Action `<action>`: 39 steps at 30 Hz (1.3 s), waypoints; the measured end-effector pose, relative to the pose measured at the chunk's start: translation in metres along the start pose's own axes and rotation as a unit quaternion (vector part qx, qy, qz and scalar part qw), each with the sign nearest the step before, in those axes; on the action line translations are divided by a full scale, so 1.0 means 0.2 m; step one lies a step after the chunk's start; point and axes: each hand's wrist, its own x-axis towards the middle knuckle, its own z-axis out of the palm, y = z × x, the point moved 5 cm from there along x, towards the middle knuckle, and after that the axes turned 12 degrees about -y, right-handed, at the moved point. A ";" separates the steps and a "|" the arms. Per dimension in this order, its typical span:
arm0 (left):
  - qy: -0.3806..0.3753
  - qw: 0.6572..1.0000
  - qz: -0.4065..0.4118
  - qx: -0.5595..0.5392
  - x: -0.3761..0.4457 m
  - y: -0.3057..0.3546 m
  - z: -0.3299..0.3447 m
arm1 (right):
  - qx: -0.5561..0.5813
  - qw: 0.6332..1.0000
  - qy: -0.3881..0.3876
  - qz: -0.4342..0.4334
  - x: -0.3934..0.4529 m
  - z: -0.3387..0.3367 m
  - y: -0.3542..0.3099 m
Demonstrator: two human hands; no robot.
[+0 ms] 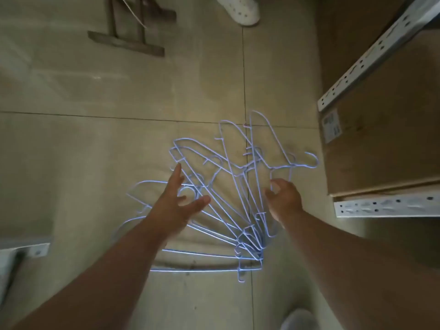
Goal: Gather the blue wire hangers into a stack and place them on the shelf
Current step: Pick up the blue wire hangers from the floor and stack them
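Observation:
Several blue wire hangers [228, 186] lie fanned out on the tiled floor, their ends meeting near the bottom right of the fan. My left hand [178, 198] hovers over the fan's left side with fingers spread, holding nothing. My right hand [283, 198] curls its fingers around the wire of the rightmost hanger [281, 160], whose hook points right toward the shelf. The metal shelf [381, 206] stands at the right, its perforated rails framing a board.
A cardboard box [385, 129] with a label sits in the shelf at right. A wooden frame [128, 41] lies on the floor at top left. Another person's white shoe [240, 8] is at top centre. A second rail corner [23, 251] shows at left.

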 end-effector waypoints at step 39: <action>0.025 0.996 0.060 -0.059 0.11 0.18 -0.17 | 0.128 0.938 -0.243 -0.213 -0.19 0.37 -1.02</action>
